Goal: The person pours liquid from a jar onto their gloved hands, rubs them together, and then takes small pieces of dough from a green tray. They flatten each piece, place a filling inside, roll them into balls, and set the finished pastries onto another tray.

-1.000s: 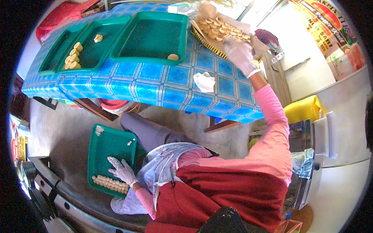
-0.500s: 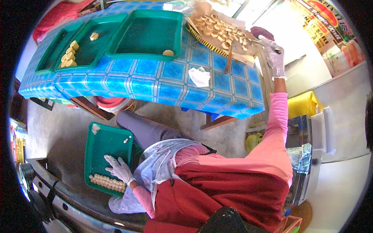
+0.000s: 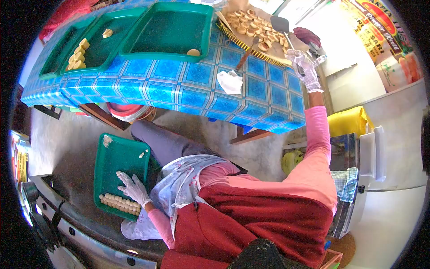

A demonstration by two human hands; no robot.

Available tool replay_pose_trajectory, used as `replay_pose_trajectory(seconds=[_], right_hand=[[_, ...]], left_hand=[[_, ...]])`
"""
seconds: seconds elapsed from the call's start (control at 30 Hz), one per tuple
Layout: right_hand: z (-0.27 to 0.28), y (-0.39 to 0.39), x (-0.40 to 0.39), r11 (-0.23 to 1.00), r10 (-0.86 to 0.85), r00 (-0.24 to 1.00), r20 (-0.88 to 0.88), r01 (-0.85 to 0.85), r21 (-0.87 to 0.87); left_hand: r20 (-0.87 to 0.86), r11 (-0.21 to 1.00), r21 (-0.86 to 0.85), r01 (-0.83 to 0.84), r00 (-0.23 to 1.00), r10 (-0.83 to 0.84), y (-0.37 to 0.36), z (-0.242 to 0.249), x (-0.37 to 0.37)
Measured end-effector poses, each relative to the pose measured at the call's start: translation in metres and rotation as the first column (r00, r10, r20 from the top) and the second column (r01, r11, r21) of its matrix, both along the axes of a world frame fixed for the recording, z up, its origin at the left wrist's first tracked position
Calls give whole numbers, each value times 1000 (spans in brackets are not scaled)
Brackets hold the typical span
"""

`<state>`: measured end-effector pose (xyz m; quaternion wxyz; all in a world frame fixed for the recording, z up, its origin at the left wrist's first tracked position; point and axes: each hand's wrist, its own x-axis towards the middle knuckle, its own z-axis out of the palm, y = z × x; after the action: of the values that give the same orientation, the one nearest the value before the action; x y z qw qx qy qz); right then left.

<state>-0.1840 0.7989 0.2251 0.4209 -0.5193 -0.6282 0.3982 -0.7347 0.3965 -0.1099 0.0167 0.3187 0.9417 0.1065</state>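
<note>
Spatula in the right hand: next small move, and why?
Probably lower the spatula blade toward the pastries on the paper-lined tray. The right hand grips its handle with the blade raised over that tray. The left hand rests on the green tray beside a row of dough pieces.

Right arm stretched full length toward 1 o'clock, pink sleeve, gloved right hand (image 3: 303, 67) with fingers curled in a grip. Left arm bent low at 8 o'clock, gloved left hand (image 3: 133, 188) with fingers spread flat, palm down.
</note>
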Motion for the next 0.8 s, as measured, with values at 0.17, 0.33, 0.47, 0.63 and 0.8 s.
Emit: replay_pose_trajectory(seconds=[0.17,0.33,0.47,0.63,0.8], right_hand=[[29,-26,-22,988,-150,985,88,151,-10],[25,15,33,913,-194,391,900,-264,312],[28,10,23,871,-147,207,967,-437,226],[27,10,10,760,-156,242,958,-590,273],[36,17,5,915,-67,406,911,-340,218]], left_hand=[[18,999,-36,-26,999,27,2,4,4],[-18,1000,-10,-14,1000,14,-1,-6,0],[-47,999,41,13,999,-11,-5,-15,-5],[-48,999,-26,-25,999,24,-3,-18,-3],[-34,999,-24,-24,999,23,-3,-15,-4]])
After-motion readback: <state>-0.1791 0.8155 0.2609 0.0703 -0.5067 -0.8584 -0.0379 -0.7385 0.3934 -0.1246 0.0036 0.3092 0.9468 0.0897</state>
